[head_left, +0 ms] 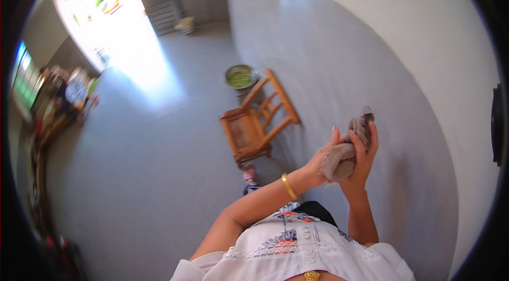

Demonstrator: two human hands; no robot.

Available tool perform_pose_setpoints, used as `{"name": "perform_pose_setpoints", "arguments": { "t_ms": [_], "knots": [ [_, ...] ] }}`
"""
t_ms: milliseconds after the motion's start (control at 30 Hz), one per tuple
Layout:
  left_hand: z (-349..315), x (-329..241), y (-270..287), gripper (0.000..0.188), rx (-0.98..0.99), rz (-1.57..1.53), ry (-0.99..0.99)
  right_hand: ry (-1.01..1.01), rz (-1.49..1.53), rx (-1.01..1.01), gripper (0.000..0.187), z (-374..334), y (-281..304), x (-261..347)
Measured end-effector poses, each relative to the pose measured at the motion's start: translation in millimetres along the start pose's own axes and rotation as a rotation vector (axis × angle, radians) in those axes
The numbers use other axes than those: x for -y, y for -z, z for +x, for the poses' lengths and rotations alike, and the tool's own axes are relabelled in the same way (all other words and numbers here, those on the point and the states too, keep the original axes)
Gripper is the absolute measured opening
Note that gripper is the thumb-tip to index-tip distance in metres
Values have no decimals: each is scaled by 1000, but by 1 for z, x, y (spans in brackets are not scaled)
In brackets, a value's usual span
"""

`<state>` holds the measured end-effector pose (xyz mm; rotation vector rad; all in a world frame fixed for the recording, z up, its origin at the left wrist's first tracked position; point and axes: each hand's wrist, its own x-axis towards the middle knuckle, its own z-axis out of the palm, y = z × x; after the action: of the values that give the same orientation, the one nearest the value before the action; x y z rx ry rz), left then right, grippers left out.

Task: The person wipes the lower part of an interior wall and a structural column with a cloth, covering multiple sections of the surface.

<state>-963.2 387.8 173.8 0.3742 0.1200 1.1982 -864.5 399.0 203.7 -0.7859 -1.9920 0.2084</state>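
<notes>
A bunched grey-brown cloth (338, 160) is held up in front of me near the wall on the right. My left hand (317, 163), below a gold bracelet (289, 186), is closed on the cloth's left side. From the other side, my right hand (362, 164) wraps its fingers around the same cloth. A small shiny, rounded end (367, 111) sticks out past the cloth's top by my right fingertips. The folds hide the rest of it, and I cannot tell its kind.
A wooden chair (244, 131) stands left of my hands, with a metal bowl of green pieces (240, 77) behind it. The grey-painted wall (328, 58) runs close on the right. Cluttered things (66, 92) line the far left, near a bright doorway (108, 10).
</notes>
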Motion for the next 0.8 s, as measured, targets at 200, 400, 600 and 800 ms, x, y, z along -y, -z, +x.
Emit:
{"name": "perform_pose_setpoints", "arguments": {
  "t_ms": [200,400,600,800],
  "knots": [
    [14,54,-9,65,231,682,129,7,-458,-273,37,-61,90,-46],
    [-7,27,50,60,112,758,227,169,-1046,-702,41,-90,127,-67],
    [-86,-36,144,53,-414,678,94,159,-1238,-534,39,-30,69,-101],
    [-201,-81,183,53,-747,662,-215,257,-1267,-339,40,63,-32,-118]
  ]
}}
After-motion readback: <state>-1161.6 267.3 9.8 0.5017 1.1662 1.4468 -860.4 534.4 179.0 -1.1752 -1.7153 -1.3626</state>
